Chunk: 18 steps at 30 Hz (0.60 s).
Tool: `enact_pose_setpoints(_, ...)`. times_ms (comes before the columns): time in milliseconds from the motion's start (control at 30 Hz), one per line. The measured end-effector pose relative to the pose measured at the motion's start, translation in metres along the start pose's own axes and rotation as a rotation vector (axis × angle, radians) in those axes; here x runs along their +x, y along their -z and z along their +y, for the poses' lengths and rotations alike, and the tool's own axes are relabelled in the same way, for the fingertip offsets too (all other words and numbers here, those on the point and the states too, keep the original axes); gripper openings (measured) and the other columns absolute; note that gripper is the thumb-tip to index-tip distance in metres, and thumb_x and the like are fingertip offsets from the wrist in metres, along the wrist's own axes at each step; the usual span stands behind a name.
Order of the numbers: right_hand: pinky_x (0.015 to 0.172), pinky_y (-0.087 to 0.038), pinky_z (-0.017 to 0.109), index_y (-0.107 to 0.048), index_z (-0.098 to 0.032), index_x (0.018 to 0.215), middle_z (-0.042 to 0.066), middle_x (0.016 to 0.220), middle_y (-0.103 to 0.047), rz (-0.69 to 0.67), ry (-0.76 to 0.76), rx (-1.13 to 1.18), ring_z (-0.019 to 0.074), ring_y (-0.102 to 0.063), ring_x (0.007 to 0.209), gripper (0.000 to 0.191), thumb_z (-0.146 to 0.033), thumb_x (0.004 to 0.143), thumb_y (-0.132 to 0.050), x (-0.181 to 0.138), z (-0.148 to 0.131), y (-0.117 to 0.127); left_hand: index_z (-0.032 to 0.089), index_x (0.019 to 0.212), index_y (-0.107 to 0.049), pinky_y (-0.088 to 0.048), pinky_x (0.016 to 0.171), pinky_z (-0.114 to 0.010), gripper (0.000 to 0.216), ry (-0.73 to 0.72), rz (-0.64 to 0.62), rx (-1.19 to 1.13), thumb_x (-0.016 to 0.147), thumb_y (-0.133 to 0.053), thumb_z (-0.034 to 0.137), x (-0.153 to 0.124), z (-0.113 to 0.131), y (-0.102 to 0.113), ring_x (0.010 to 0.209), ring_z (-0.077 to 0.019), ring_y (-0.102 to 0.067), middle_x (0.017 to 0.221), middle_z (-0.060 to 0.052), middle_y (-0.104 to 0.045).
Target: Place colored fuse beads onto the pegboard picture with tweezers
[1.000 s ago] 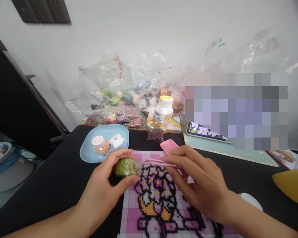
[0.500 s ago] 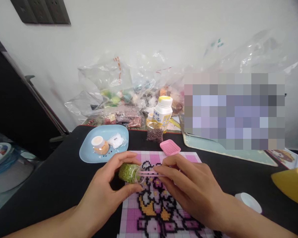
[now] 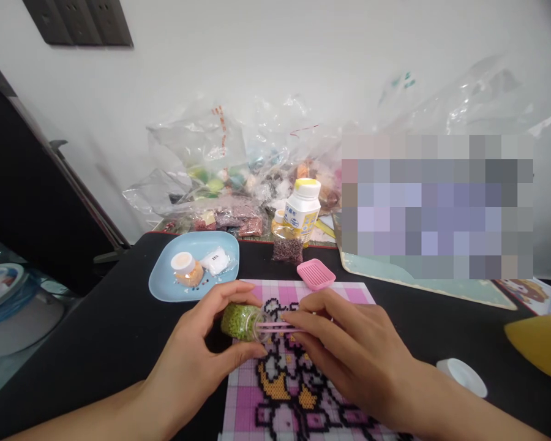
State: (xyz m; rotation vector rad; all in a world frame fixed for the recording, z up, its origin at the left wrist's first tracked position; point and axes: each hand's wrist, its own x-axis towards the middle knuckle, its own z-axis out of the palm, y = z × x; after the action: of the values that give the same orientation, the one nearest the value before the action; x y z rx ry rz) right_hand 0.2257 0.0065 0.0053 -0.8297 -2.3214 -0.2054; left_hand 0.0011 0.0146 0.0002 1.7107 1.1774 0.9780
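Observation:
My left hand [image 3: 197, 355] is closed round a small clear jar of green beads [image 3: 241, 321], held on its side with the mouth to the right. My right hand [image 3: 349, 352] pinches pink tweezers [image 3: 280, 327], whose tips reach into the jar's mouth. Both hands hover over a pink and white bead pegboard [image 3: 294, 392] with a black-outlined pattern and some yellow beads. The jar's white lid [image 3: 461, 375] lies on the black mat at the right.
A blue plate [image 3: 165, 285] holds an orange bead jar [image 3: 186, 269] and a small white packet. A pink tray [image 3: 316, 274], a white bottle with a yellow cap [image 3: 303, 208], bags of beads [image 3: 224, 184] and a yellow object [image 3: 539, 343] surround the board.
My right hand moved left and the tweezers' tips went from beside the jar's mouth into it. My left hand lowered the jar slightly toward the board.

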Motion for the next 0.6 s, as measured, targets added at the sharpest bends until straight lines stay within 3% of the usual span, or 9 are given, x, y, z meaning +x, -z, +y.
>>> enact_pose_setpoints(600, 0.049, -0.040, 0.023, -0.056, -0.015, 0.105, 0.004, 0.088, -0.060, 0.025, 0.003, -0.010, 0.0114, -0.057, 0.072, 0.015, -0.014, 0.095, -0.046, 0.0031, 0.0019, 0.0021, 0.037, 0.111, -0.055, -0.047, 0.092, -0.024, 0.048, 0.005, 0.004, 0.001, 0.070, -0.078, 0.028, 0.0008, 0.0002, -0.0004, 0.101, -0.0139, -0.063, 0.101, 0.009, -0.070)
